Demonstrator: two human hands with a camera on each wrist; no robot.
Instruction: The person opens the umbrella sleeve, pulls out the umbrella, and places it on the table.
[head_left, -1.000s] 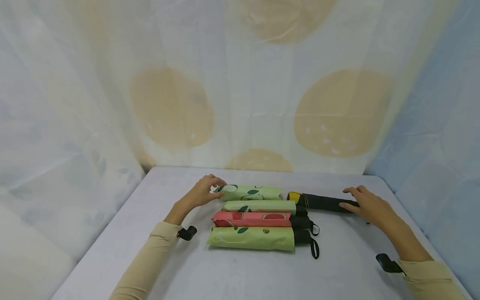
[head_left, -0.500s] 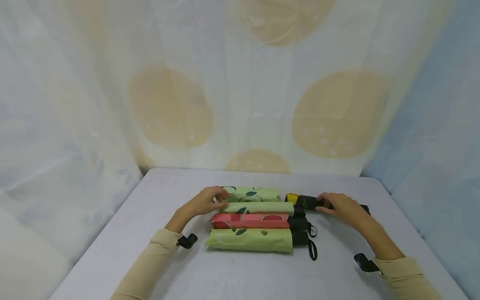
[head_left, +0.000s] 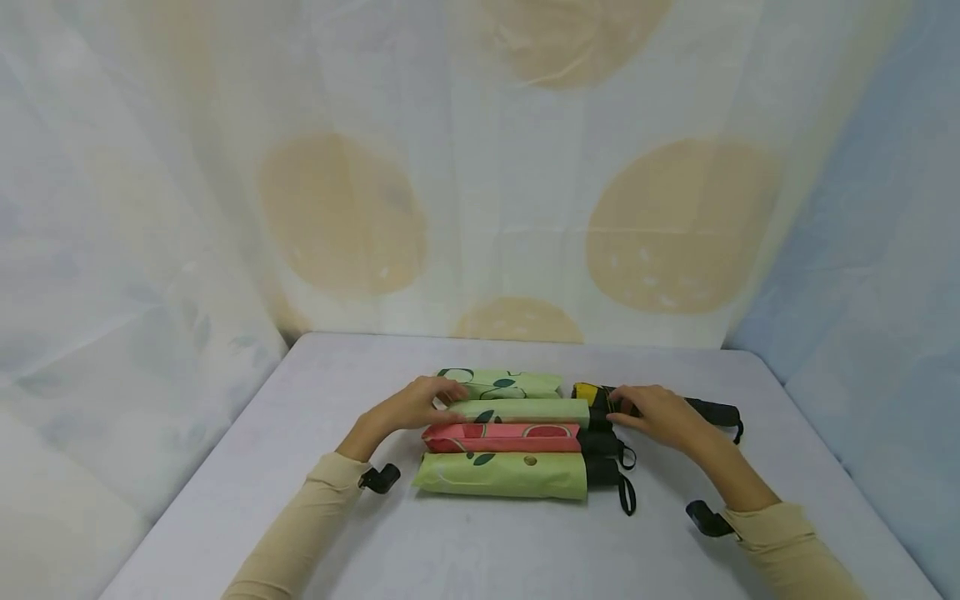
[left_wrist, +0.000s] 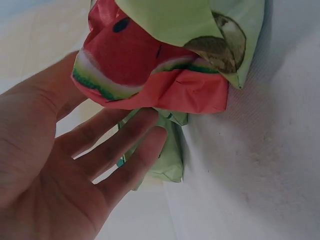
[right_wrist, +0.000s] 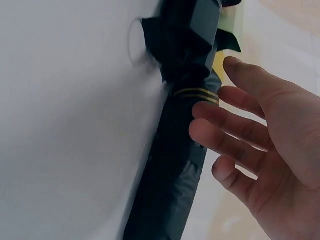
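Hands both loose-fingered, gripping nothing: left hand (head_left: 415,406) touches second pale-green folded umbrella (head_left: 517,411) in table row; right hand (head_left: 656,414) rests on black folded umbrella with yellow bands (head_left: 708,409) behind.

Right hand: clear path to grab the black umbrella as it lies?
Probably yes. The right hand is open over the black umbrella, fingers nearly on its sleeve; nothing lies between, though the green umbrella crowds its left end.

Right hand (head_left: 656,414) covers middle of black folded umbrella with yellow tip (head_left: 712,409). Left hand (head_left: 416,403) hides left end of second pale-green folded umbrella (head_left: 525,411). Finger contact unclear. Wrist views crop all umbrellas.
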